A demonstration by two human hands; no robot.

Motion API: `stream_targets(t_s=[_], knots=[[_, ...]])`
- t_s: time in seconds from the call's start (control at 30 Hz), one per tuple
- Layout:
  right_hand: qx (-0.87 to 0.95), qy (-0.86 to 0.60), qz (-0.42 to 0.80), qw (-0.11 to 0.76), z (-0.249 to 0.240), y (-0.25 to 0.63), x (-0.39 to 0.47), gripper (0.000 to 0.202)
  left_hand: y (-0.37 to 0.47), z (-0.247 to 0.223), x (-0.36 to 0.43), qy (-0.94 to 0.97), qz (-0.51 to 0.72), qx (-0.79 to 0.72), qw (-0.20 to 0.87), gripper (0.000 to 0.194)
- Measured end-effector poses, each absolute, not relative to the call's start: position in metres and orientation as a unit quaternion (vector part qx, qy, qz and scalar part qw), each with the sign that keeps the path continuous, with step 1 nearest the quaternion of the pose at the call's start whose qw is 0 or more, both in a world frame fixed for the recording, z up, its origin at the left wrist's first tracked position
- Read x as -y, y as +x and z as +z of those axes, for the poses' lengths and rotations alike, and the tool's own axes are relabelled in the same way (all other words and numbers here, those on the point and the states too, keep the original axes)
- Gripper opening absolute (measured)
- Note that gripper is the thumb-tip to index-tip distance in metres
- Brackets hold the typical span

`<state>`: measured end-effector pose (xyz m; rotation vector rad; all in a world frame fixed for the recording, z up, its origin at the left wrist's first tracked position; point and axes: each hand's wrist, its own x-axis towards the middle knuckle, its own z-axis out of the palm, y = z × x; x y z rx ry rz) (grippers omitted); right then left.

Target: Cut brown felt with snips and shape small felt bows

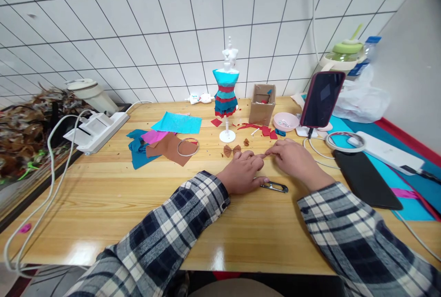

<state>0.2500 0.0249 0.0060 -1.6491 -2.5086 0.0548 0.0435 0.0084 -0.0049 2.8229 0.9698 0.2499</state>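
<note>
Grip nearly closed, left hand (243, 172) beside right hand (292, 159); I can't tell what's held.
Brown fabric bow (228, 151): crosswise, just beyond left, nearer.

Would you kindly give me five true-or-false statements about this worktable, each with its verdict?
1. A brown bow lies in front of the mannequin. True.
2. The left hand touches the mannequin. False: the left hand is low by the bow, apart from the mannequin.
3. Small clippers lie beside the left thumb. True.
4. The phone lies flat. False: the phone is propped up.
5. The pink bowl stands right of the cardboard box. True.
</note>
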Motion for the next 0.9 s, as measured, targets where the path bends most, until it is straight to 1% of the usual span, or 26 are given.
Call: stream_targets(t_s=[0.17,0.27,0.33,0.43,0.5,0.73,0.9], knots=[[0.819,-0.571,0.01,0.049,0.0066,0.2502,-0.0246,0.034,0.0432,-0.007,-0.0094,0.937,0.104,-0.321,0.089,0.041],[0.798,-0.598,-0.012,0.074,0.0106,0.2517,-0.0233,0.034,0.0432,-0.0076,-0.0094,0.937,0.107,-0.319,0.092,0.041],[0.807,-0.584,-0.008,0.085,0.0126,0.2508,-0.0223,0.036,0.0434,-0.0072,-0.0092,0.938,0.103,-0.318,0.087,0.042],[0.829,-0.556,0.004,0.067,0.0124,0.2479,-0.0218,0.037,0.0439,-0.006,-0.0088,0.939,0.1,-0.319,0.081,0.043],[0.824,-0.565,0.009,0.053,0.0106,0.2468,-0.0221,0.036,0.0442,-0.0055,-0.0088,0.939,0.1,-0.32,0.082,0.043],[0.797,-0.6,0.038,0.061,0.0066,0.2507,-0.0246,0.035,0.0438,-0.007,-0.0099,0.929,0.112,-0.331,0.119,0.056],[0.755,-0.651,0.06,0.06,0.0067,0.2557,-0.0272,0.032,0.0417,-0.0076,-0.0121,0.92,0.117,-0.346,0.14,0.058]])
